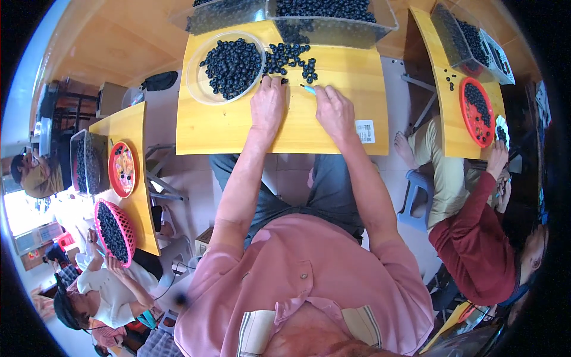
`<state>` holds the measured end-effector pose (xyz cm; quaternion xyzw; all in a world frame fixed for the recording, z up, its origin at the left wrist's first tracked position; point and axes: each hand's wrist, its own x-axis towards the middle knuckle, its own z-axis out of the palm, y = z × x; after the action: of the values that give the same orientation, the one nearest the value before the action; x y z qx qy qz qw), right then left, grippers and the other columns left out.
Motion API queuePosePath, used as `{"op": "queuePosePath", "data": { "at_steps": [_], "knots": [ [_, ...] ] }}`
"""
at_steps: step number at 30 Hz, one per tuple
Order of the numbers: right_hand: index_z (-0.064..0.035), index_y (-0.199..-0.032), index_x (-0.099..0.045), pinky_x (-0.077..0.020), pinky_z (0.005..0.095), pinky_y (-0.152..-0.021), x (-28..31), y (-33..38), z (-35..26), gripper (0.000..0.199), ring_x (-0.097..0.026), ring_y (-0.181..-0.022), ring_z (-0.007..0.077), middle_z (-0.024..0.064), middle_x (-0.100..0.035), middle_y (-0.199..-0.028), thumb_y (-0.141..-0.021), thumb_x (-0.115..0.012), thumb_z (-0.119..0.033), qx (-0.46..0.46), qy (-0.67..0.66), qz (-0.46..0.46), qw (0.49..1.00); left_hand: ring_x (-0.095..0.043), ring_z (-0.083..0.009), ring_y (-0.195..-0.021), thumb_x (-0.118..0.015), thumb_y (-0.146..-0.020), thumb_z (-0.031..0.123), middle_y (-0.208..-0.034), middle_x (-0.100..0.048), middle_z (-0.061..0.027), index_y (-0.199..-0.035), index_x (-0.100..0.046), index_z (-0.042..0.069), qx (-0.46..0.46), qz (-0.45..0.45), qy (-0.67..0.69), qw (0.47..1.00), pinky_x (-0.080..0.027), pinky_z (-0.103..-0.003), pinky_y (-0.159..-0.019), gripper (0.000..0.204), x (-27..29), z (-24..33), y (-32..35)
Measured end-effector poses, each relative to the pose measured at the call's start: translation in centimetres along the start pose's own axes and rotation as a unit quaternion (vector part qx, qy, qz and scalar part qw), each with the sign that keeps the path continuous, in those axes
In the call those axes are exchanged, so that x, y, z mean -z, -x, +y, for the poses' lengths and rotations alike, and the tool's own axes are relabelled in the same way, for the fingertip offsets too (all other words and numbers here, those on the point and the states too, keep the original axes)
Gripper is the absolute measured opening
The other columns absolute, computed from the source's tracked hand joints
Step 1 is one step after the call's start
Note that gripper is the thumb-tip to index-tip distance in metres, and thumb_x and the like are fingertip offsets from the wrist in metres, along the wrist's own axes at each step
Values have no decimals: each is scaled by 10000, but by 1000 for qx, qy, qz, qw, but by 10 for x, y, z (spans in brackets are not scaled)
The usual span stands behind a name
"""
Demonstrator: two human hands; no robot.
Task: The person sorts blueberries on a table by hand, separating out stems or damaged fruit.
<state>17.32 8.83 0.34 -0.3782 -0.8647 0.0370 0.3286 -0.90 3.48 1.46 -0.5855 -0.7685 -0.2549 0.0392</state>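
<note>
My left hand (269, 106) is closed just right of a round clear tub (191, 83), its fingertips pinching a small dark piece (284, 81). In my right hand (335, 112) is a slim teal pen-like tool (308, 89), its dark tip pointing left toward the left hand, with a gap between them. The tub holds a heap of blue-black round pieces (233, 65), which look like blueberries or beads; I cannot tell which. Loose round pieces (288, 55) of the same kind lie beyond my hands on the yellow table (226, 128).
A clear bin (333, 31) full of dark pieces stands at the table's far edge. A white printed card (365, 131) lies right of my right hand. Side tables carry red trays (477, 112) and a pink basket (126, 223). People sit left and right; a blue stool (416, 199) stands at right.
</note>
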Motion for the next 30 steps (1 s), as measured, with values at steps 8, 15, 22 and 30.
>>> {"op": "queuePosePath", "data": {
  "at_steps": [8, 15, 22, 30],
  "knots": [
    [-52, -1057, -736, -599, 434, -715, 3, -2, -2, 234, -714, -815, 297, 112, -660, -872, -845, -639, -21, 5, 5, 2, 1000, -704, -396, -865, -718, -959, 192, -1003, -667, -174, -1111, -714, 31, 26, 11, 89, 996, -586, -489, -746, 221, 5, 6, 3],
    [-46, -1050, -735, -598, 430, -713, 3, -1, -1, 223, -718, -814, 291, 109, -664, -875, -850, -640, -22, 4, 2, 3, 1000, -739, -318, -871, -799, -909, 157, -1041, -725, -172, -1089, -762, 19, 117, -4, 207, 971, -597, -414, -758, 230, 5, 9, 4],
    [-47, -1058, -740, -601, 422, -713, 1, 0, 0, 225, -720, -811, 290, 109, -668, -873, -854, -646, -32, 2, 1, 12, 1000, -733, -183, -849, -798, -899, 69, -1018, -732, -121, -1107, -790, -2, 133, 29, 363, 922, -586, -297, -777, 220, -6, 18, 14],
    [-51, -1065, -744, -595, 418, -706, 2, 1, -1, 232, -710, -805, 282, 101, -661, -863, -849, -661, -42, -3, 1, 12, 1000, -661, -122, -791, -793, -895, 17, -970, -713, -79, -1175, -751, -15, 140, 45, 411, 900, -563, -261, -763, 285, -12, 20, 19]
  ]
}}
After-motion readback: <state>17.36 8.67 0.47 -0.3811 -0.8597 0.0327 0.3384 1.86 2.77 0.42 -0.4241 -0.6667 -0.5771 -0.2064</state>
